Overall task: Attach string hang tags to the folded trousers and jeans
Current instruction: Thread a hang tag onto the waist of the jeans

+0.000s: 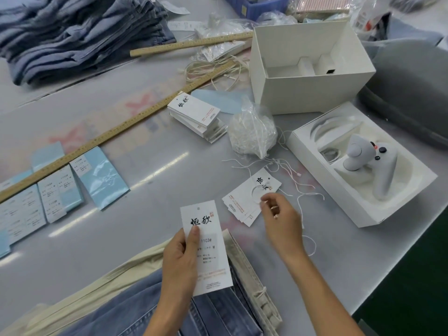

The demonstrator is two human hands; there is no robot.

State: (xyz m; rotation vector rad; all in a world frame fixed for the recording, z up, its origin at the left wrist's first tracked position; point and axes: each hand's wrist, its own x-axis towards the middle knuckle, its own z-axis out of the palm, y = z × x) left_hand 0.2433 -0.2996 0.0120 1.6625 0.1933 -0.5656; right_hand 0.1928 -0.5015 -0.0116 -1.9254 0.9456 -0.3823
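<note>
Folded blue jeans [150, 309] and cream trousers [101, 282] lie at the near edge of the grey tabletop [145, 132]. Above them the left hand [180, 263] grips a white hang tag [206, 246] upright, thumb pressed on its face. The right hand [278, 214], fingers curled, pinches a thin white string [257, 190] over a small pile of tags [249, 197]. Beyond lie loose strings [291, 175], a bag of strings [252, 132], a tag stack [196, 116] and a wooden ruler [116, 132].
</note>
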